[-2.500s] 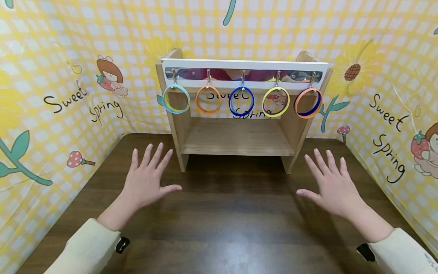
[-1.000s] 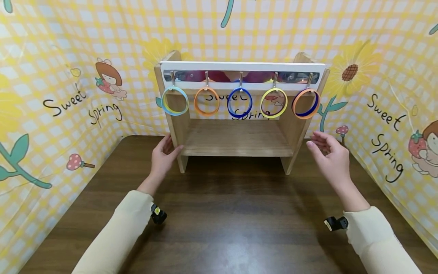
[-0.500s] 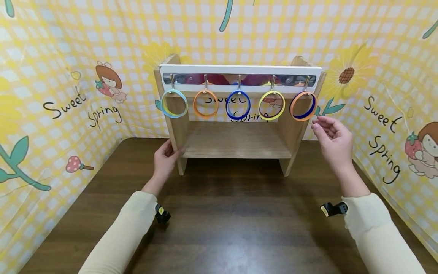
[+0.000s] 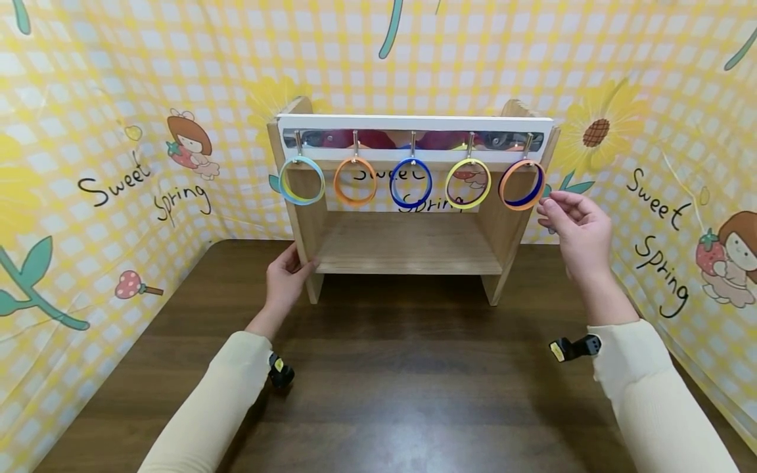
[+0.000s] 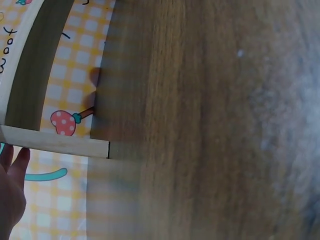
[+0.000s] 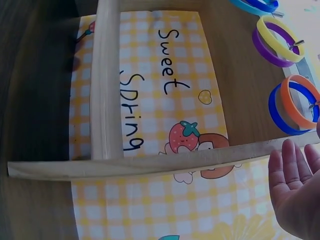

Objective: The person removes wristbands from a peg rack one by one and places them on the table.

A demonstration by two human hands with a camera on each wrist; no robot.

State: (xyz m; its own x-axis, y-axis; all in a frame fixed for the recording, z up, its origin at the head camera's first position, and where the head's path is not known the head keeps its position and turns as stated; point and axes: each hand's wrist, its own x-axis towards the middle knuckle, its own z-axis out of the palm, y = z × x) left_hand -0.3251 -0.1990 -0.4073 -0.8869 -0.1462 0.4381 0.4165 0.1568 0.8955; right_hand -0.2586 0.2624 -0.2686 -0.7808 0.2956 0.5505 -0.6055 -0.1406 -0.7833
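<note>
A wooden rack [image 4: 414, 240] carries a row of hooks with silicone wristbands hanging from them. My left hand [image 4: 285, 279] grips its left side panel low down, thumb at the front edge and fingers on the outer face. My right hand [image 4: 582, 226] is beside the right end hook, thumb and fingertips at the edge of an orange wristband [image 6: 295, 107]; a firm pinch is not visible. A dark blue wristband [image 6: 280, 120] hangs on that same hook. To the left hang yellow [image 4: 488, 187], blue [image 4: 393, 187], orange [image 4: 337, 184] and light blue [image 4: 284, 184] wristbands.
The rack stands at the back of a dark wood table [image 4: 390, 368]. Yellow checked cloth [image 4: 148, 72] with printed pictures encloses the back and sides. Small black cameras [image 4: 570, 348] sit at both sleeve cuffs.
Both spread hands have left the table's sides. The left has moved to the rack's left panel and holds it. The right has risen to the right end wristbands, which hang as before.
</note>
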